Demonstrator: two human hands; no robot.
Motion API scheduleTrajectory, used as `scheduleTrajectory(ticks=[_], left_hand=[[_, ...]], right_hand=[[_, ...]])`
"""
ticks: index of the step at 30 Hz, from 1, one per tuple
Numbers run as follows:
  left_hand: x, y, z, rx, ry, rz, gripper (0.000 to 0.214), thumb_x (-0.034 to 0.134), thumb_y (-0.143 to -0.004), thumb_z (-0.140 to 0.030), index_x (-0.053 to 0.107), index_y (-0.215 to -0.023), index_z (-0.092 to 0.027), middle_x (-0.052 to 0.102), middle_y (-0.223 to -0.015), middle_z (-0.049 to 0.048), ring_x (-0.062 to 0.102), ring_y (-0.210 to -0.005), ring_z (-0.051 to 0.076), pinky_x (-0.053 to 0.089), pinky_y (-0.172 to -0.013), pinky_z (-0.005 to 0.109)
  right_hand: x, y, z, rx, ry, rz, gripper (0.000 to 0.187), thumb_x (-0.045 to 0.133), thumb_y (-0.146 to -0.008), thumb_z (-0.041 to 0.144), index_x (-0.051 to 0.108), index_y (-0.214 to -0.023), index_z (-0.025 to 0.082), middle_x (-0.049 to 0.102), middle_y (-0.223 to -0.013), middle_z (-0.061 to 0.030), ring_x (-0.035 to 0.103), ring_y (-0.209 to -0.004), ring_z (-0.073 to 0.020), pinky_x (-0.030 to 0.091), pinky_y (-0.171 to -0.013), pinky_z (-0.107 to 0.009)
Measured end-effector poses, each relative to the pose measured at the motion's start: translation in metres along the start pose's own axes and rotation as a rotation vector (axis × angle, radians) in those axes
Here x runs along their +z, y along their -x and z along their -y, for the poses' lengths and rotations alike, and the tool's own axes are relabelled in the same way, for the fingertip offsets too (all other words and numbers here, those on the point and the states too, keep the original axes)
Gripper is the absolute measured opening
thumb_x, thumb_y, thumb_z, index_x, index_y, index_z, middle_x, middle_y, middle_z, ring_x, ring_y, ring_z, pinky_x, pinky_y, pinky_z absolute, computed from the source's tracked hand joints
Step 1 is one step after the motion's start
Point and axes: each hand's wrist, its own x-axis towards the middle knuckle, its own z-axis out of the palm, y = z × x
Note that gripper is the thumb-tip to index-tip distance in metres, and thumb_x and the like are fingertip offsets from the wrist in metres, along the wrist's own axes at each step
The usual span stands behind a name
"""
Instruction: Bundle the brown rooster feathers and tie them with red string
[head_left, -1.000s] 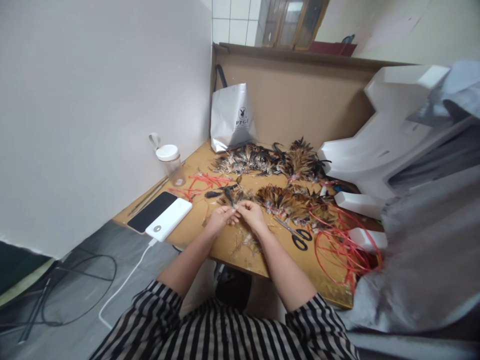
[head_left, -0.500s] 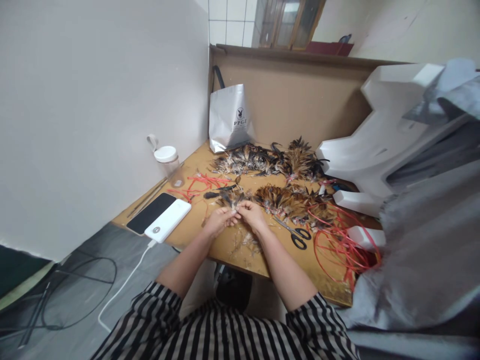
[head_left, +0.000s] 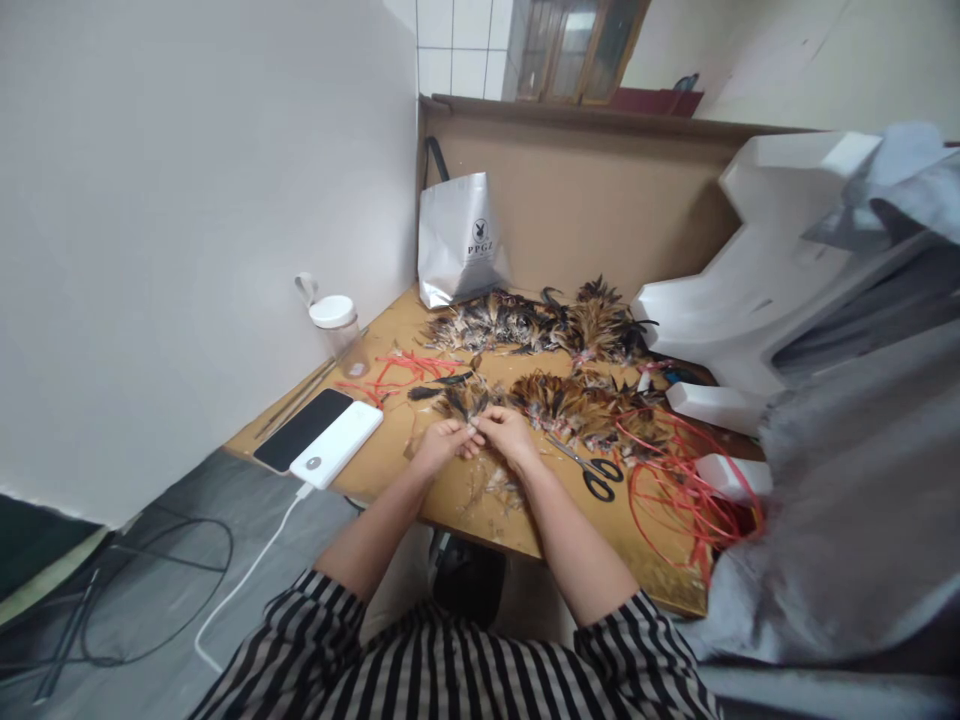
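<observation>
My left hand (head_left: 444, 446) and my right hand (head_left: 508, 434) meet over the near part of the table, fingertips pinched together. Between them they hold the base of a small bunch of brown and dark feathers (head_left: 463, 400), whose tips fan away from me. Just right of my right hand lies a thick row of brown feather bunches (head_left: 559, 402). Black-handled scissors (head_left: 592, 468) rest beside my right forearm. Loose feather scraps (head_left: 495, 485) litter the wood under my wrists. My fingers hide the bunch's quill ends.
More feathers (head_left: 510, 318) lie along the back, before a silver bag (head_left: 459, 240). Red plastic strips (head_left: 686, 490) tangle at right; others (head_left: 405, 368) lie left. A phone (head_left: 304, 430), white power bank (head_left: 337, 446) and lidded jar (head_left: 341, 335) stand left. White foam (head_left: 750, 290) borders the right.
My fingers have shifted slightly on the feather bunch, and the left hand has turned a little. The view has moved very slightly; the other things lie as before.
</observation>
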Motion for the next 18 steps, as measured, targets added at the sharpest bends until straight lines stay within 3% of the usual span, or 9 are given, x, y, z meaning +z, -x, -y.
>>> scheduleTrajectory(ticks=[9,18], left_hand=[[-0.003,0.0,0.008,0.061,-0.121,0.034,0.03,0.064,-0.067,-0.039,0.064,-0.067,-0.009,0.062,-0.055,0.0054,0.054,-0.045,0.009,0.042,-0.049,0.022],[0.001,0.0,0.011,0.111,-0.137,0.047,0.03,0.062,-0.068,-0.039,0.057,-0.071,-0.01,0.063,-0.057,0.005,0.056,-0.048,0.01,0.044,-0.051,0.023]], right_hand=[[0.003,0.007,0.008,0.013,0.068,0.085,0.026,0.065,-0.061,0.037,0.05,-0.055,0.016,0.05,-0.041,0.0049,0.042,-0.039,-0.008,0.031,-0.043,-0.02],[0.001,0.004,-0.001,-0.078,0.208,-0.023,0.027,0.063,-0.062,0.037,0.049,-0.056,0.016,0.047,-0.046,0.0047,0.039,-0.041,-0.0073,0.03,-0.041,-0.02]])
